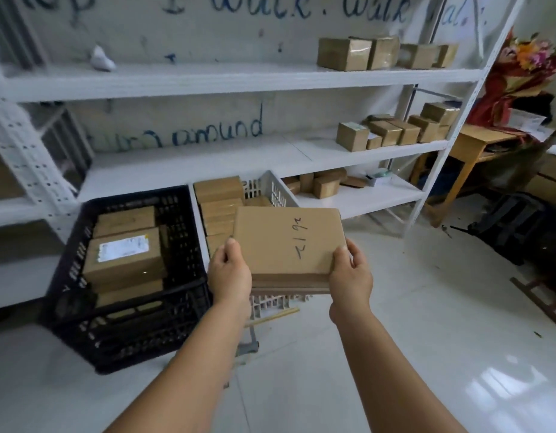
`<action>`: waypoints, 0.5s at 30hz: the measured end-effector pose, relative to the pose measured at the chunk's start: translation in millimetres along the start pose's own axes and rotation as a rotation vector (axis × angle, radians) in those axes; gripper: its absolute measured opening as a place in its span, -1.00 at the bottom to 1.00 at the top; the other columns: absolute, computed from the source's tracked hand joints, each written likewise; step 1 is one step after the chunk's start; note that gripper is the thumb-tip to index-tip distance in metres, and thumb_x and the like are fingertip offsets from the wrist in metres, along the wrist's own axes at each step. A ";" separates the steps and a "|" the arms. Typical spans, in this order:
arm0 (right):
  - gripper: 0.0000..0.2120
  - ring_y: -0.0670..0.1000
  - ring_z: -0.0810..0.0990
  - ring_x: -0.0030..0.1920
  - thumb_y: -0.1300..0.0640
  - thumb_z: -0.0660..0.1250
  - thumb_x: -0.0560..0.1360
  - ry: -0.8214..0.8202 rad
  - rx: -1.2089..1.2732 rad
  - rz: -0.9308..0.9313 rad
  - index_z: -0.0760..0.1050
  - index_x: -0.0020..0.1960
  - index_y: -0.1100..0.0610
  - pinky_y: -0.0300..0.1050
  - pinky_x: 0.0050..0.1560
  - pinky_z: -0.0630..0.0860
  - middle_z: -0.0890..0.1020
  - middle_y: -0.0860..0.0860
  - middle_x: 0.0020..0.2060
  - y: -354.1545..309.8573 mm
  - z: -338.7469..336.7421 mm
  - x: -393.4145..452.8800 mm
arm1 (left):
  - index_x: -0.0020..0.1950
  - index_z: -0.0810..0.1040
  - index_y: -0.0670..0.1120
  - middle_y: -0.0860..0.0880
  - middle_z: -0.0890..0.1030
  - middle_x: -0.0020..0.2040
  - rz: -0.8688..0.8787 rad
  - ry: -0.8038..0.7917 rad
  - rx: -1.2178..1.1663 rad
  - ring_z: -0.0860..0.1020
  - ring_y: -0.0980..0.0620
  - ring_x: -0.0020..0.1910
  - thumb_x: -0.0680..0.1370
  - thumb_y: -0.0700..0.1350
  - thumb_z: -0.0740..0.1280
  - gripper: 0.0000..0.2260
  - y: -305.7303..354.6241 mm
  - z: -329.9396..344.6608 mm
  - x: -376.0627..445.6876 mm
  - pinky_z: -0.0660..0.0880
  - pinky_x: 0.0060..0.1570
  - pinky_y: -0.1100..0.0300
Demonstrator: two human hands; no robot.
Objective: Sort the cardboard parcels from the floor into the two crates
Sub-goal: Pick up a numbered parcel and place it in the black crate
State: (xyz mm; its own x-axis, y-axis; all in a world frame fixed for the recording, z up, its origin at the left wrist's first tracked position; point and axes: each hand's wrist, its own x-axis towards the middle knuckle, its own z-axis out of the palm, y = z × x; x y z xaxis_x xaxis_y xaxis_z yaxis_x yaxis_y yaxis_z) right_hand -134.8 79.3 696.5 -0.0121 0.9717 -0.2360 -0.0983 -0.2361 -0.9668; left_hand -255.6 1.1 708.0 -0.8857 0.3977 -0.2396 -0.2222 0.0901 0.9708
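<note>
Cardboard parcel [287, 243], flat, clamped at its near corners by our left hand [229, 270] and right hand [351, 271], long axis pointing away, directly above the white crate [275, 189].

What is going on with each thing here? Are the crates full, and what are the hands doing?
Flat brown cardboard parcel with handwriting: held level above the white crate.
Left hand: grips the parcel's left edge.
Right hand: grips the parcel's right edge.
Black plastic crate: on the floor, partly filled with parcels.
White plastic crate: on the floor, holding a row of parcels.
</note>
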 end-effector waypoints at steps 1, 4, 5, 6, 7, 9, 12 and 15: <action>-0.79 -0.05 0.48 0.01 0.01 0.18 0.59 -0.026 -0.006 -0.002 0.48 0.18 -0.12 -0.11 -0.07 0.43 0.50 0.01 0.17 2.0 10.9 -3.2 | -0.15 0.47 0.09 0.07 0.45 -0.19 -0.006 0.027 -0.007 0.42 0.00 -0.12 0.64 0.09 0.09 -0.75 2.1 -9.9 5.0 0.34 -0.12 0.13; -0.77 -0.01 0.51 0.04 0.00 0.19 0.56 -0.092 -0.037 -0.001 0.50 0.18 -0.13 -0.07 -0.02 0.48 0.50 0.03 0.18 7.7 40.7 -10.6 | 0.15 0.54 0.11 0.03 0.55 0.10 -0.028 0.113 -0.032 0.48 -0.02 0.10 0.63 0.12 0.10 -0.73 1.1 -35.9 20.9 0.43 0.16 0.05; -0.75 0.00 0.52 0.05 -0.01 0.19 0.56 -0.113 -0.054 0.003 0.50 0.20 -0.13 -0.03 0.02 0.51 0.51 0.04 0.17 10.4 50.0 -11.4 | 0.26 0.51 0.10 0.02 0.54 0.19 -0.027 0.151 -0.043 0.49 -0.03 0.17 0.62 0.12 0.10 -0.69 0.9 -43.5 25.0 0.42 0.24 0.00; -0.74 -0.01 0.53 0.03 -0.01 0.19 0.56 -0.134 -0.074 0.003 0.50 0.22 -0.13 -0.01 0.05 0.52 0.52 0.03 0.15 12.6 59.0 -12.3 | 0.31 0.49 0.08 0.01 0.54 0.22 -0.024 0.186 -0.055 0.49 -0.03 0.18 0.63 0.12 0.10 -0.67 1.2 -50.4 29.3 0.42 0.25 -0.01; -0.74 -0.04 0.52 -0.01 0.00 0.19 0.57 -0.157 -0.086 0.001 0.49 0.23 -0.12 0.00 0.03 0.52 0.53 0.01 0.11 14.4 67.5 -12.7 | 0.30 0.49 0.06 0.02 0.55 0.18 -0.018 0.210 -0.065 0.50 -0.02 0.14 0.63 0.10 0.10 -0.67 2.9 -56.2 32.2 0.44 0.21 0.02; -0.72 -0.07 0.53 -0.04 0.03 0.18 0.59 -0.218 -0.098 -0.011 0.47 0.28 -0.05 -0.03 0.00 0.52 0.55 -0.01 0.09 17.5 84.0 -13.1 | 0.16 0.52 0.02 0.03 0.54 0.00 -0.007 0.241 -0.086 0.49 0.04 -0.05 0.64 0.06 0.10 -0.74 6.5 -65.5 38.3 0.43 0.00 0.13; -0.68 0.01 0.53 0.08 0.04 0.18 0.59 -0.295 -0.130 -0.019 0.46 0.33 0.00 -0.04 0.02 0.50 0.56 0.01 0.16 22.1 108.9 -11.8 | -0.22 0.45 0.01 0.01 0.43 -0.25 0.003 0.326 -0.053 0.39 0.02 -0.26 0.65 0.02 0.11 -0.72 11.8 -78.4 51.1 0.30 -0.31 0.18; -0.71 0.00 0.51 0.08 0.05 0.17 0.61 -0.389 -0.136 0.023 0.45 0.30 -0.01 -0.09 -0.04 0.42 0.55 -0.02 0.16 26.4 133.8 -7.5 | -0.27 0.43 0.03 -0.04 0.45 -0.23 0.013 0.396 -0.019 0.39 0.01 -0.26 0.64 0.03 0.11 -0.69 14.8 -90.0 68.3 0.32 -0.31 0.17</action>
State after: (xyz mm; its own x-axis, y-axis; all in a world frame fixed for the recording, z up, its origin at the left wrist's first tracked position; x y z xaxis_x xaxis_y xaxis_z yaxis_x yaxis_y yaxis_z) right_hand -270.5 67.2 685.9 -0.3910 0.8917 -0.2278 0.0381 -0.2316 -0.9721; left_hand -356.1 -52.6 705.2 -0.9763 0.0149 -0.2157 -0.2142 0.0693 0.9743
